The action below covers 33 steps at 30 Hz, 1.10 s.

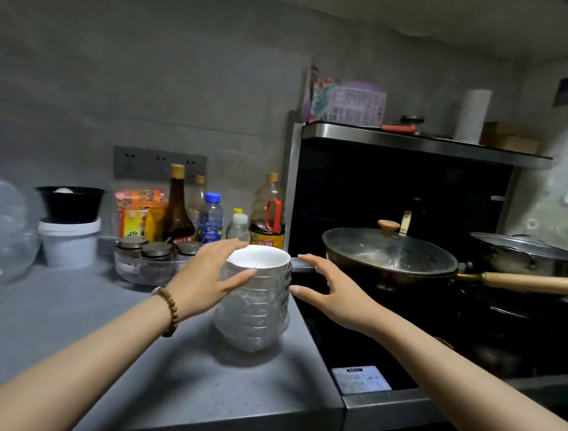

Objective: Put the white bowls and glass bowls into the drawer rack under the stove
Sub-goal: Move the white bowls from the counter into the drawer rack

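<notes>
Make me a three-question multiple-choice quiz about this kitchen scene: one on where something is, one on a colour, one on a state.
1. Where does the stack of bowls, a white ceramic one atop clear glass ones, stand?
A. On the grey stone countertop
B. Inside the lidded wok
C. In an open drawer

2. What colour is the cap of the small clear plastic water bottle?
A. Red
B. Blue
C. Green

3. What is the right hand doing?
A. Gripping the wok's wooden handle
B. Lifting a bowl
C. Held open, apart from the stack

Answers: 1 A, the stack's base rests on the countertop near its right edge. 2 B, the screw cap is plainly blue. 3 C, its fingers are spread, with a gap between them and the bowls.
</notes>
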Motion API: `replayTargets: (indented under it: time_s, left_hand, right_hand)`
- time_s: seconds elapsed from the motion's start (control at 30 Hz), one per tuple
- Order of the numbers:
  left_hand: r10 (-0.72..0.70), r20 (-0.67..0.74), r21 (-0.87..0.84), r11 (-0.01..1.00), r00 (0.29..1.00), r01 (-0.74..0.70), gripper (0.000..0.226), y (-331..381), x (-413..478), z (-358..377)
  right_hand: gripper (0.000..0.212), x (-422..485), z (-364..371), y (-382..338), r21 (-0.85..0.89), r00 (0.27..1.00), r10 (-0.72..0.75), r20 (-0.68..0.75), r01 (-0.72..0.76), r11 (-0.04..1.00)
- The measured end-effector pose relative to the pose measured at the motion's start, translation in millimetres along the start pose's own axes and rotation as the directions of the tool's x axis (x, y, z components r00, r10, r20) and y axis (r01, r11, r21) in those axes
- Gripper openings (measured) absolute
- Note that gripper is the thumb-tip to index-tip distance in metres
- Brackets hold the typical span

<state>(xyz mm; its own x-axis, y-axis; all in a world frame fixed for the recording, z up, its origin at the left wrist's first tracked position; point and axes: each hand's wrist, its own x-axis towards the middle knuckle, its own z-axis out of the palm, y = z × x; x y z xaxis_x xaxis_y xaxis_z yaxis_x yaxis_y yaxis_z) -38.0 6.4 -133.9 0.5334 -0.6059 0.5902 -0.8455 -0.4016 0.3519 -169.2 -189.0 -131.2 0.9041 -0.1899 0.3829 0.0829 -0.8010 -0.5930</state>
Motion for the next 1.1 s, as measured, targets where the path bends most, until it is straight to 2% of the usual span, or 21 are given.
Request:
replayTargets:
  time_s: [0.2, 0.4, 0.6, 0.73, 0.8, 0.9, 0.97, 1.03, 1.1]
  left_hand:
    - [-0.134, 0.066, -0.092, 0.986, 0.989, 0.140, 0.053, -19.4, 6.7, 7.3]
    - [-0.164, 0.074, -0.196, 0.965, 0.984, 0.175, 0.045, -24.6, 13.2, 14.0]
    - [-0.180, 0.002, -0.328, 0.929, 0.984, 0.171, 0.025, -22.9, 15.1, 20.0]
    - [-0.165, -0.121, -0.413, 0.905, 0.979, 0.101, 0.034, -11.6, 17.8, 16.8]
    - [-0.161, -0.172, -0.510, 0.859, 0.972, 0.052, 0.042, -1.0, 20.2, 12.2]
    - [-0.154, -0.165, -0.646, 0.763, 0.974, 0.011, 0.043, 16.7, 22.6, 7.9]
    - [-0.158, -0.116, -0.716, 0.697, 0.981, 0.027, 0.036, 29.2, 21.4, 9.5]
    - [-0.180, -0.030, -0.788, 0.609, 0.983, 0.087, 0.029, 43.8, 17.9, 13.6]
    - [-0.189, 0.088, -0.819, 0.545, 0.978, 0.179, 0.034, 60.3, 13.7, 20.1]
  right_hand:
    - [0.048, 32.4, 19.0, -5.0, 0.059, 1.000, 0.003, -0.003, -0.003, 0.998]
    - [0.027, 43.1, 25.1, 0.4, 0.028, 0.999, 0.010, -0.033, -0.009, 1.000]
    - [0.025, 41.3, 28.2, 4.1, 0.082, 0.996, 0.004, -0.086, 0.003, 0.997]
    - [0.022, 40.2, 18.6, -5.9, 0.132, 0.987, -0.056, -0.149, 0.076, 0.988]
    - [0.022, 37.2, 8.6, -12.8, 0.160, 0.981, -0.099, -0.168, 0.126, 0.979]
    - [0.023, 26.8, -7.7, -16.3, 0.180, 0.976, -0.139, -0.170, 0.169, 0.969]
    - [0.024, 17.0, -21.1, -14.9, 0.151, 0.973, -0.148, -0.176, 0.175, 0.973]
    - [0.025, 3.4, -37.5, -13.2, 0.200, 0.977, -0.154, -0.147, 0.181, 0.963]
    - [0.029, -14.1, -54.8, -8.4, 0.228, 0.981, -0.168, -0.098, 0.187, 0.956]
